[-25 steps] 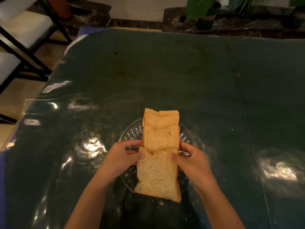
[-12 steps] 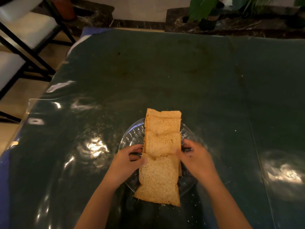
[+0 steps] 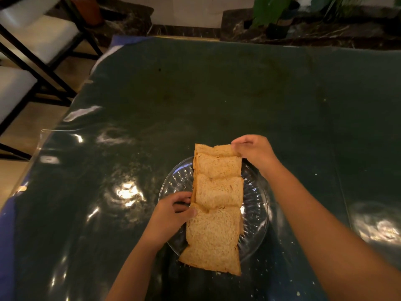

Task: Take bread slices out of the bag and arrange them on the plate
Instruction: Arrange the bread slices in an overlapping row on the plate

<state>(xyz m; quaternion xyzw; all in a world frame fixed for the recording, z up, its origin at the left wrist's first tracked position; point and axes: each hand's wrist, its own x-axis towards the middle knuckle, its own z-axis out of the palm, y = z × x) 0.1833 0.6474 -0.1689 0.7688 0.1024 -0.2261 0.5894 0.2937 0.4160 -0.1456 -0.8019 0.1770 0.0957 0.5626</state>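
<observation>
Several brown bread slices (image 3: 217,205) lie overlapped in a row running from near to far across a clear glass plate (image 3: 257,205). The nearest slice (image 3: 211,242) hangs over the plate's front rim, and the farthest slice (image 3: 213,149) pokes past its back rim. My left hand (image 3: 172,211) presses its fingertips against the left edge of the row, where the near slice meets the middle one. My right hand (image 3: 253,148) pinches the far right corner of the farthest slice. No bread bag is in view.
The plate sits on a dark green table (image 3: 217,94) under a shiny plastic cover, with crumbs near the front. White-cushioned chairs (image 3: 32,40) stand off the table's left side. Potted plants (image 3: 273,16) sit beyond the far edge.
My right hand has moved from the row's right side, near the middle, up to the farthest slice's corner. My left hand has stayed at the left edge. The slices sit straighter.
</observation>
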